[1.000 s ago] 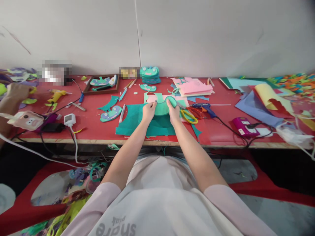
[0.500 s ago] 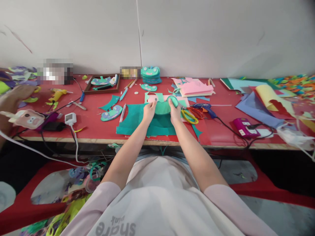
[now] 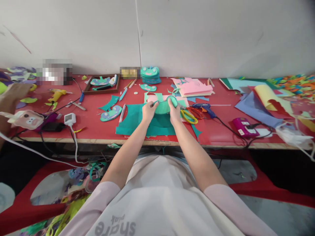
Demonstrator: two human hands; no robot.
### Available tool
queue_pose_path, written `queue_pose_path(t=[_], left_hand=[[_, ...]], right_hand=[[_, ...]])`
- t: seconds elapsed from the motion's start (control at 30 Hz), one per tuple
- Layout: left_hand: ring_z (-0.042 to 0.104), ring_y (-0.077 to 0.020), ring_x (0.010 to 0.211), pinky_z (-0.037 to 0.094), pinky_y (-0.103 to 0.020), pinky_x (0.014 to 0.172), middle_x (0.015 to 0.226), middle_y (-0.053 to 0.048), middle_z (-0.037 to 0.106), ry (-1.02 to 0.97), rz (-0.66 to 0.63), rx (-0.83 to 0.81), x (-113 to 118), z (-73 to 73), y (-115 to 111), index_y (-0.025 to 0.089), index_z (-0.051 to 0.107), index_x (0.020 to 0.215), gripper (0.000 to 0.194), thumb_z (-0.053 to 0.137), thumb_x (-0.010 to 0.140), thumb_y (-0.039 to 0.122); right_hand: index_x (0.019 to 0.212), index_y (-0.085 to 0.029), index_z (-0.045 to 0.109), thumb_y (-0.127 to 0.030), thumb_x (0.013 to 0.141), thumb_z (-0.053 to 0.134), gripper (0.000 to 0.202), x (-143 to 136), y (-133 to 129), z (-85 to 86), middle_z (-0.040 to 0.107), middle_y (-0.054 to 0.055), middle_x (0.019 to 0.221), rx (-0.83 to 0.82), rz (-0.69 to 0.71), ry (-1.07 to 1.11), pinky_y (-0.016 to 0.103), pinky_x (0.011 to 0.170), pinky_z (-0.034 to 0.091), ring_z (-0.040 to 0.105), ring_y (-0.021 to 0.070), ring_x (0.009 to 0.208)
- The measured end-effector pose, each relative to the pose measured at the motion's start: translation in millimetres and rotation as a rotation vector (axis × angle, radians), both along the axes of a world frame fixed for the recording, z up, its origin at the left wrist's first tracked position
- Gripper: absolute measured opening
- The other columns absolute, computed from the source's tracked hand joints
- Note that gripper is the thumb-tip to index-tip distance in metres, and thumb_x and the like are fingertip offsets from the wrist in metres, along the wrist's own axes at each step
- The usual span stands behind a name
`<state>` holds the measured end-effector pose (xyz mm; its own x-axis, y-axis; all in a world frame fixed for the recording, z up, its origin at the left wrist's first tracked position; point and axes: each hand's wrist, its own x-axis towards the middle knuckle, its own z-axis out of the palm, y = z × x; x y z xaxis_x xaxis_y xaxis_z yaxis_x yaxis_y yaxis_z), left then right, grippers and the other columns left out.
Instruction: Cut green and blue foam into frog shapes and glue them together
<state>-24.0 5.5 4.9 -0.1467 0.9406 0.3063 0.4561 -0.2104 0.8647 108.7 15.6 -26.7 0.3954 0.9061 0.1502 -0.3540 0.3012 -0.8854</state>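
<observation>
Over the middle of the red table, both my hands hold a light-green felt cutout [image 3: 162,107] with a darker teal edge. My left hand [image 3: 148,110] pinches its left end between thumb and fingers. Its rounded right end, a raised lobe, is gripped by my right hand [image 3: 174,113], thumb on top. Teal felt sheets [image 3: 131,114] lie beneath my hands. Yellow-handled scissors [image 3: 189,116] rest just right of my right hand. A finished-looking frog-face piece [image 3: 110,113] and a white pen [image 3: 122,113] lie to the left.
Behind stand a stack of frog faces [image 3: 150,75] and a wooden tray [image 3: 88,88]. Pink felt [image 3: 194,88], a blue glue gun [image 3: 204,107] with its cord, and a purple power socket [image 3: 243,127] are to the right. Another person's arm [image 3: 14,98] is at far left.
My left fingers have shifted slightly along the cutout's left end, which now sits tilted a little differently. My right hand keeps its grip almost unmoved.
</observation>
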Motion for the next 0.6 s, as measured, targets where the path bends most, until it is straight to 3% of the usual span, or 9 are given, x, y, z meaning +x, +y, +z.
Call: queue_pose_path(t=[0.27,0.5,0.6], left_hand=[[0.025,-0.0096,0.049,0.018,-0.026,0.051,0.048,0.005,0.02,-0.029,-0.016,0.032,-0.7,-1.5,0.8,0.019,0.023,0.052,0.048,0.052,0.086,0.034],[0.024,-0.0093,0.049,0.018,-0.026,0.05,0.049,0.005,0.019,-0.046,-0.02,0.029,-1.3,-4.3,3.0,0.02,0.021,0.053,0.049,0.05,0.087,0.04],[0.027,-0.009,0.051,0.02,-0.025,0.052,0.05,0.005,0.024,-0.064,-0.038,0.024,-1.0,-5.8,5.6,0.019,0.029,0.053,0.044,0.052,0.086,0.038]], right_hand=[[0.089,-0.018,0.071,-0.042,0.069,0.069,0.031,0.0,-2.5,1.1,0.069,0.003,0.083,-0.006,-0.011,-0.04,0.034,0.066,0.06,0.069,0.0202,0.08],[0.089,-0.016,0.07,-0.04,0.072,0.067,0.03,0.8,-1.7,-0.8,0.068,0.004,0.079,-0.036,-0.008,-0.065,0.032,0.06,0.059,0.068,0.0193,0.075],[0.091,-0.017,0.07,-0.04,0.071,0.067,0.03,1.1,-0.5,-1.0,0.068,0.003,0.082,-0.029,-0.012,-0.058,0.031,0.062,0.06,0.068,0.0185,0.077]])
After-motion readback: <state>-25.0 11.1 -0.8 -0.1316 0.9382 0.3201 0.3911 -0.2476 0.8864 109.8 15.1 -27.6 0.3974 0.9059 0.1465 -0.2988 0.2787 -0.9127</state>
